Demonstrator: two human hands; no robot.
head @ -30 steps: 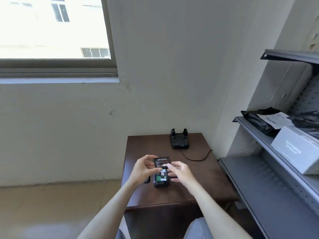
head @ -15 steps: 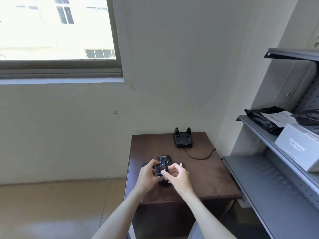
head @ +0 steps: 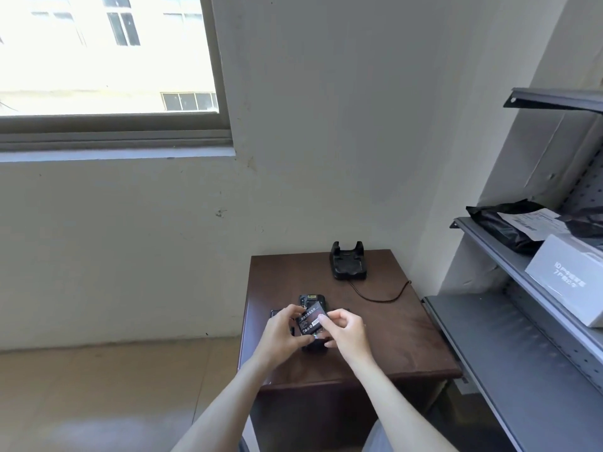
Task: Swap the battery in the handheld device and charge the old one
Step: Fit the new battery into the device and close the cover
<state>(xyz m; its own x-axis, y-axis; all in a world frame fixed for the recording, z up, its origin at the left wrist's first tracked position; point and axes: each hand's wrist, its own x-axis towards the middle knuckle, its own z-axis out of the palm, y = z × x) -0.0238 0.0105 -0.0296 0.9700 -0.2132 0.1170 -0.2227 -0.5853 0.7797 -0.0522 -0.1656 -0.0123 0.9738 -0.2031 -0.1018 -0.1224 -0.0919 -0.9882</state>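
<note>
The black handheld device point(head: 309, 300) lies face down on the dark brown table point(head: 408, 337), mostly hidden under my hands. A flat black battery point(head: 310, 321) with a printed label sits tilted above its open back. My left hand point(head: 283, 331) pinches the battery's left edge. My right hand point(head: 346, 331) holds the right edge, with a fingertip on the label. A black part point(head: 275, 313), only partly visible, lies behind my left hand. The black charging cradle point(head: 348, 265) stands empty at the table's back edge.
A black cable point(head: 385, 296) curves from the cradle toward the right table edge. Grey metal shelves point(head: 489, 337) stand close on the right, holding a black bag point(head: 509, 226) and a grey box point(head: 567, 282). A wall and window are behind the table.
The battery was lifted above the device, then brought down among my fingers, and now shows tilted with its label up. Both hands stayed over the device. The camera shifted.
</note>
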